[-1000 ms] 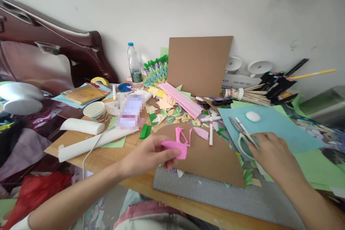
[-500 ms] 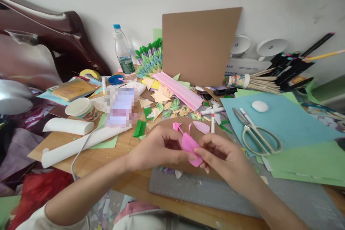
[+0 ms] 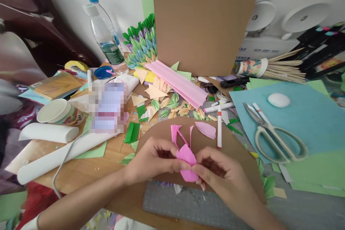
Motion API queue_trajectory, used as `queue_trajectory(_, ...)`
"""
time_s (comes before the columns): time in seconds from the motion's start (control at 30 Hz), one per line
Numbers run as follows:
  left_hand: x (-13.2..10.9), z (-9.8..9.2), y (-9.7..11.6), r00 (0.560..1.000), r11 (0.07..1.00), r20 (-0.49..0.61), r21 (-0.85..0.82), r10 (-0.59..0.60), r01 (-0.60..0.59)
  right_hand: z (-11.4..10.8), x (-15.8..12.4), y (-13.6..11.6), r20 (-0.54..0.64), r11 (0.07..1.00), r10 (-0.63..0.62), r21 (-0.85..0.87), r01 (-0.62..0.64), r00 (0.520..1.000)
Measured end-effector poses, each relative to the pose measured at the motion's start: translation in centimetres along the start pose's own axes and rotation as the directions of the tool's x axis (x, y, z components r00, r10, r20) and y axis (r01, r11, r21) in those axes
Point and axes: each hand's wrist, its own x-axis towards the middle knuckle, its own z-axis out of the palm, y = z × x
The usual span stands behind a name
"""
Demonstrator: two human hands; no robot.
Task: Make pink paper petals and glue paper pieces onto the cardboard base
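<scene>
Both our left hand (image 3: 155, 160) and right hand (image 3: 218, 169) pinch the pink cut-paper shape (image 3: 186, 156) by its rounded body. We judge it light, limp, tearable; we avoid the thin strips (image 3: 175, 133) beyond the grip.

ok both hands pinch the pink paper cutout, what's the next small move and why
Probably press the bulge flat: left hand and right hand both pinch the pink paper cutout at its rounded lower part, thin strips free above, the white-handled scissors lie aside on the blue sheet.
</scene>
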Motion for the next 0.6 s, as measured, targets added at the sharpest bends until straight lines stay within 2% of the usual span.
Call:
queue_trajectory(0.1, -0.2, 0.1, 0.1, 0.998, 0.994, 0.038, -0.096, 0.046, -0.043, 0.6, -0.4, 0.0, -0.028, 0.996, 0.025, 0.089, -0.023, 0.999)
queue_trajectory(0.27, -0.3, 0.4, 0.5, 0.995, 0.994, -0.004, -0.046, 0.103, -0.103, 1.5, -1.0, -0.9, -0.120, 0.979, 0.106, 0.184, -0.083, 0.987)
queue_trajectory(0.47, -0.4, 0.4, 0.1, 0.999, 0.997, -0.022, -0.067, 0.045, -0.046, 2.0, -1.2, -0.9, -0.189, 0.991, 0.075, 0.124, -0.052, 0.979)
queue_trajectory(0.6, -0.4, 0.4, -0.2, 1.000, 0.989, 0.017, -0.148, -0.006, 0.009, 1.9, -1.1, -0.7, -0.132, 0.984, 0.094, 0.166, -0.071, 0.987)
